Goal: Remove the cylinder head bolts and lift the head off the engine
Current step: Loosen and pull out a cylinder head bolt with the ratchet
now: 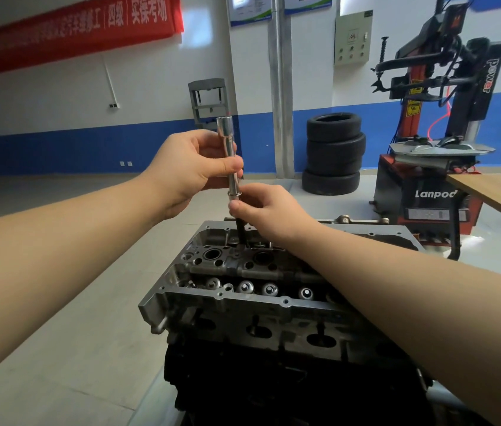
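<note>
Workshop floor behind, stacked tyres (333, 155) and tyre changer (436, 118) well past the fingers. Left hand (187, 170) grips a long chrome socket (227, 155) upright, fingers curled round it. Right hand (261, 207) pinches the dark head bolt (239, 232) just below the socket, likely to pull it free of the socket mouth. Bolt hangs over the cylinder head (243, 272), which sits on the engine block (274, 379) under both hands, not yet lifted.

The cylinder head (243, 290) sits on the engine block (274, 379). The socket extension (230, 161) stands above its far end. Stacked tyres (333, 155) lie behind, the tyre changer (433, 149) to their right.
</note>
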A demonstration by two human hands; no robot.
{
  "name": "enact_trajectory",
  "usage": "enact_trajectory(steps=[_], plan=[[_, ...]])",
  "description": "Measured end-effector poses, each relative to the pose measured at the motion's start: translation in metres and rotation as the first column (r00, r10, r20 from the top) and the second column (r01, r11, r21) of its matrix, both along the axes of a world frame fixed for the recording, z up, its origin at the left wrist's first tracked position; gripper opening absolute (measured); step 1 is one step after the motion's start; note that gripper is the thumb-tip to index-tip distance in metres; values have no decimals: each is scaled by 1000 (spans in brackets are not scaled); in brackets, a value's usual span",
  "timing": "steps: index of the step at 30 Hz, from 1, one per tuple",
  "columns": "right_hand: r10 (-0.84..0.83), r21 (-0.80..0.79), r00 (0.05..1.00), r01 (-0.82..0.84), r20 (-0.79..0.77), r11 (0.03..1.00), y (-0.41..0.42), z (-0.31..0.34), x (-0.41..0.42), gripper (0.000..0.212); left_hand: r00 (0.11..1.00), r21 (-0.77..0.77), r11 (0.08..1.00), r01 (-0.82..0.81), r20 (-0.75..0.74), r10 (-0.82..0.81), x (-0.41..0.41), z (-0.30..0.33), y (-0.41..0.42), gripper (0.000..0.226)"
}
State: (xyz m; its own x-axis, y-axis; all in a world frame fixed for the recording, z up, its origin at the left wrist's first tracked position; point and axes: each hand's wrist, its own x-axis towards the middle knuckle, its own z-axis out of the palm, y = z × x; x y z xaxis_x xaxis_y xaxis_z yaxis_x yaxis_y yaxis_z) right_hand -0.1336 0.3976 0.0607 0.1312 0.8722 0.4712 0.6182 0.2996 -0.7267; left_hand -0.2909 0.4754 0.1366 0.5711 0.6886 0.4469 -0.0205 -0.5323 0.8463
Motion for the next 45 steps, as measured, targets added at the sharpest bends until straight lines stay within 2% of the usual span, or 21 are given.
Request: enact_trajectory(steps=[2, 4, 6, 8, 10, 13, 16, 18, 20, 22, 24, 26, 30, 33, 35, 38, 40, 42, 45], plan=[[-16, -10, 999, 15, -31, 1000, 2, 0, -2, 35, 998, 39, 998, -55, 1, 55, 1, 1, 0, 36], [-54, 6, 998, 54, 10, 999, 3, 1, -2, 29, 1000, -3, 1000, 5, 15, -5, 1, 1, -1, 32], [-75, 34, 996, 73, 57, 997, 4, 0, 1, 18, 991, -95, 986, 133, 33, -131, 0, -1, -1, 25], [-61, 44, 996, 58, 71, 997, 2, 0, 2, 10, 977, -149, 966, 212, 24, -210, -2, -2, 0, 27], [-19, 31, 998, 17, 54, 999, 1, 1, 3, 12, 983, -117, 977, 181, 0, -182, -4, -1, 2, 28], [47, 9, 998, -47, -28, 999, 1, 0, 0, 8, 999, 22, 1000, 12, -33, -11, -3, -1, 4, 27], [-21, 21, 1000, 21, 5, 1000, 3, 0, -3, 25, 986, 139, 980, -143, -70, 154, 1, -1, 5, 42], [-77, 33, 997, 76, 26, 997, 4, 1, -2, 21, 990, 108, 988, -110, -78, 119, 3, -1, 3, 42], [-88, 59, 994, 83, 72, 995, 2, 1, 0, 16, 998, 8, 1000, 24, -61, -24, 2, 0, 1, 26], [-53, 56, 996, 49, 69, 997, 1, 1, 1, 12, 990, -87, 988, 132, -37, -135, 0, 0, 0, 25], [4, 33, 1000, -5, 21, 999, 0, 1, 0, 6, 994, -71, 992, 104, -38, -107, -1, 0, -1, 25], [15, 25, 1000, -15, -8, 1000, 1, 1, -1, 8, 998, 36, 999, 0, -63, 2, -1, 1, -2, 23], [-89, 35, 996, 90, -13, 995, 5, 0, 1, 24, 987, 172, 976, -134, -70, 147, 2, -1, -2, 38], [-100, 59, 995, 101, -11, 993, 4, 0, 4, 17, 997, 85, 996, -1, -70, 7, 3, -3, -4, 21], [-51, 57, 999, 52, -20, 997, 3, -1, 5, 7, 994, -24, 995, 101, -31, -101, 2, -4, -5, 27], [6, 54, 1000, -6, -9, 999, 4, -2, 3, 8, 1000, -5, 1000, 24, 8, -24, 0, -3, -5, 24], [-14, 39, 1000, 15, -16, 999, 6, -3, 2, 20, 995, 76, 992, -100, -3, 100, 1, -4, -3, 28], [-77, 21, 997, 77, -29, 997, 8, -2, 2, 24, 988, 118, 981, -156, -1, 157, 1, -6, -1, 33], [-132, 48, 991, 130, 37, 990, 8, -3, 4, 17, 1000, 20, 1000, 0, 2, -1, -1, -6, 0, 24]])
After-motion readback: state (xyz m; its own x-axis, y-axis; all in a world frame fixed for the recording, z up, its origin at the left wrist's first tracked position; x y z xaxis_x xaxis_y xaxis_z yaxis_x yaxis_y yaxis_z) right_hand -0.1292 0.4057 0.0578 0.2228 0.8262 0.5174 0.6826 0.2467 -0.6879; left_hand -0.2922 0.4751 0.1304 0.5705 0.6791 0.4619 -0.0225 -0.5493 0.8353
